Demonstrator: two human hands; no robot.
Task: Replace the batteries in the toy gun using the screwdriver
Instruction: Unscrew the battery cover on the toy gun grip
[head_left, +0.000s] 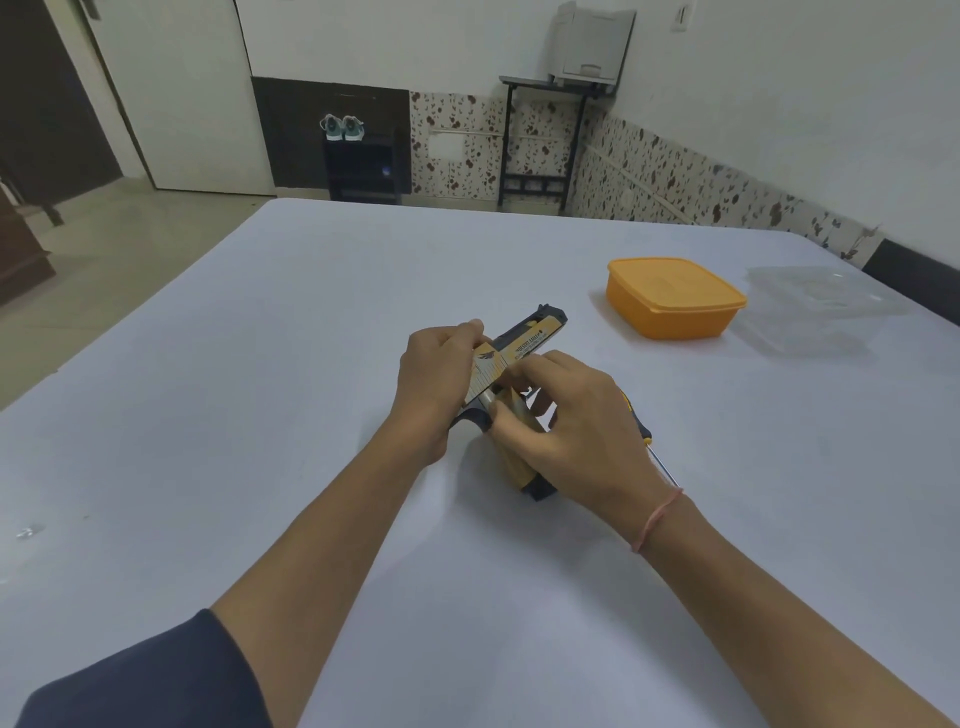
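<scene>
Pale cloth covers the table (260, 415), which stands in a room with a tiled floor and a patterned strip along the lower wall.

Both hands meet at the middle of the table on the toy gun (524, 343). The left hand (441, 374) has its fingers curled round the rear of the slide, with the fingertips on the top edge. The right hand (571, 426) is also curled. Its upper fingertips press the gold side of the slide and its lower fingers pinch the frame just above the grip. Neither hand is spread flat.

Cloth stretches wide to the left of the left fingers as far as the slanting table edge, and also on the near side of both wrists. The far edge lies well beyond the fingertips. An orange container (675, 299) sits beyond and to the right of the right fingers, well apart from them, with a clear plastic tray (826, 296) farther right. The screwdriver (631, 410) lies on the cloth just behind the right hand, partly hidden by it.

The gun's long axis runs from the left palm away and to the right, with the muzzle at the far end. Its grip hangs down toward the person, and its base is close to the cloth.
</scene>
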